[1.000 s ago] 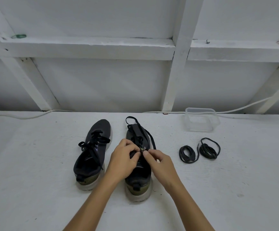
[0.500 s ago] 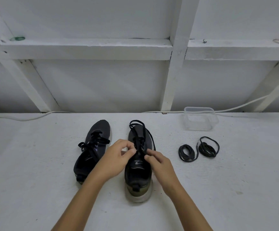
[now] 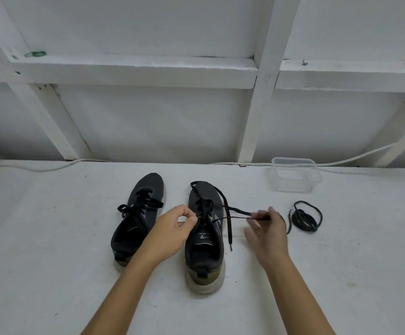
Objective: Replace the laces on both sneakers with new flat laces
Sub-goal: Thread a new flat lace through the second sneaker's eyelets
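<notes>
Pulling sideways, a lace [image 3: 237, 213] is drawn taut from the right-hand sneaker [image 3: 205, 238] by the right hand [image 3: 265, 227], its fingers pinched on the strand. The eyelet area is pinched by the left hand [image 3: 174, 226]. The shoe should be steadied and the pull kept level, so nothing snags. A coiled lace bundle [image 3: 305, 217] lies just right; the other sneaker [image 3: 137, 216] sits laced.

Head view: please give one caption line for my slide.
Right hand pulls a lace sideways from the right sneaker; left hand pinches at its eyelets.
</notes>
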A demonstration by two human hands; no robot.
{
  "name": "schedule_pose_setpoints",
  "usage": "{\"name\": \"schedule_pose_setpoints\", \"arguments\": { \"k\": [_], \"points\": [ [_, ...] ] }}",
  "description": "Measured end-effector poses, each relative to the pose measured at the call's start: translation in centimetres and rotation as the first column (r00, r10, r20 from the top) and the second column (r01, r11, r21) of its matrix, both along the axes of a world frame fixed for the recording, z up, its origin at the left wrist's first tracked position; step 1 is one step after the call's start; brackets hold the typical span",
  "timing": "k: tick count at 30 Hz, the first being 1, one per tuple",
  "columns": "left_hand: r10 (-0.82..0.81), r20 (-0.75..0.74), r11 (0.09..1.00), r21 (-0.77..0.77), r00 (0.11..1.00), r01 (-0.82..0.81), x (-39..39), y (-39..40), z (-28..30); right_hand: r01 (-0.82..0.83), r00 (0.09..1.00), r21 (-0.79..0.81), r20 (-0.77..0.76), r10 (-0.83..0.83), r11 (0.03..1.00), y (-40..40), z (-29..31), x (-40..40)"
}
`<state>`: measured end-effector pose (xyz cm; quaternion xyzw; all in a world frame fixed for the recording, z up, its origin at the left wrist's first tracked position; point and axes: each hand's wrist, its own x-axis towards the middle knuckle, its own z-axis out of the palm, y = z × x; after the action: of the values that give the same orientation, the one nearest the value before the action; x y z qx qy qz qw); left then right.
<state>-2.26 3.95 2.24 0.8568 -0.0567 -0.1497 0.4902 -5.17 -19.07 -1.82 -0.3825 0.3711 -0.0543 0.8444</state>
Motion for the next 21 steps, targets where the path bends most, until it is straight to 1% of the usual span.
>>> {"name": "schedule_pose_setpoints", "arguments": {
  "k": [1, 2, 3, 4, 5, 7, 9, 11, 12, 14, 15, 16, 17, 18, 19, 20, 21],
  "points": [
    [0.004, 0.005, 1.0, 0.005, 1.0, -0.004, 0.0, -0.1, 0.0, -0.131, 0.985, -0.129, -0.128, 0.115, 0.983, 0.3, -0.1, -0.3],
    [0.01, 0.014, 1.0, 0.012, 1.0, -0.01, 0.1, -0.1, 0.1, -0.294, 0.939, -0.255, -0.258, 0.229, 0.921, 0.7, 0.0, -0.5],
    [0.018, 0.031, 1.0, 0.021, 0.999, -0.019, 0.1, -0.2, 0.1, -0.429, 0.884, -0.351, -0.352, 0.307, 0.832, 1.3, 0.1, -0.8],
    [0.024, 0.052, 0.999, 0.032, 0.998, -0.026, 0.2, -0.3, 0.1, -0.505, 0.85, -0.431, -0.398, 0.345, 0.748, 1.8, 0.2, -1.0],
    [0.023, 0.077, 0.999, 0.038, 0.997, -0.026, 0.2, -0.4, 0.1, -0.524, 0.845, -0.491, -0.399, 0.355, 0.696, 2.4, 0.2, -1.2],
    [0.016, 0.123, 0.999, 0.036, 0.992, -0.021, 0.3, -0.6, 0.2, -0.463, 0.886, -0.613, -0.325, 0.33, 0.64, 3.6, 0.7, -1.6],
    [0.007, 0.16, 0.999, 0.037, 0.987, -0.013, 0.4, -0.9, 0.3, -0.385, 0.913, -0.743, -0.218, 0.346, 0.548, 4.8, 1.1, -2.1],
    [0.002, 0.178, 1.0, 0.024, 0.984, -0.007, 0.7, -1.1, 0.4, -0.357, 0.889, -0.812, -0.145, 0.433, 0.462, 6.0, 1.2, -2.5],
    [0.0, 0.167, 1.0, 0.004, 0.986, -0.001, 0.8, -1.1, 0.5, -0.343, 0.882, -0.83, -0.123, 0.456, 0.44, 6.4, 1.1, -2.6],
    [-0.001, 0.116, 0.994, -0.107, 0.993, 0.013, 0.8, -1.3, 0.8, -0.3, 0.896, -0.852, -0.097, 0.434, 0.429, 6.7, 0.7, -2.8],
    [0.021, 0.087, 0.978, -0.207, 0.996, -0.002, 0.9, -1.4, 1.2, -0.287, 0.907, -0.855, -0.097, 0.41, 0.432, 6.7, 0.7, -2.8],
    [0.068, 0.05, 0.945, -0.324, 0.996, -0.048, 1.1, -1.4, 1.7, -0.278, 0.915, -0.856, -0.098, 0.391, 0.437, 6.6, 0.6, -2.8],
    [0.135, -0.001, 0.882, -0.456, 0.991, -0.12, 1.6, -1.1, 2.3, -0.272, 0.919, -0.857, -0.096, 0.383, 0.438, 6.6, 0.5, -2.8],
    [0.209, -0.071, 0.764, -0.611, 0.975, -0.208, 2.2, -0.6, 2.9, -0.269, 0.919, -0.859, -0.093, 0.383, 0.436, 6.6, 0.5, -2.8],
    [0.27, -0.157, 0.594, -0.749, 0.95, -0.292, 2.9, 0.1, 3.6, -0.27, 0.917, -0.859, -0.092, 0.388, 0.434, 6.7, 0.4, -2.8],
    [0.311, -0.226, 0.443, -0.825, 0.923, -0.351, 3.5, 0.7, 4.2, -0.269, 0.917, -0.857, -0.089, 0.388, 0.44, 6.8, 0.4, -2.8],
    [0.363, -0.227, 0.404, -0.836, 0.904, -0.372, 4.0, 1.3, 4.5, -0.268, 0.919, -0.851, -0.085, 0.385, 0.451, 6.9, 0.4, -2.8]
  ]
}}
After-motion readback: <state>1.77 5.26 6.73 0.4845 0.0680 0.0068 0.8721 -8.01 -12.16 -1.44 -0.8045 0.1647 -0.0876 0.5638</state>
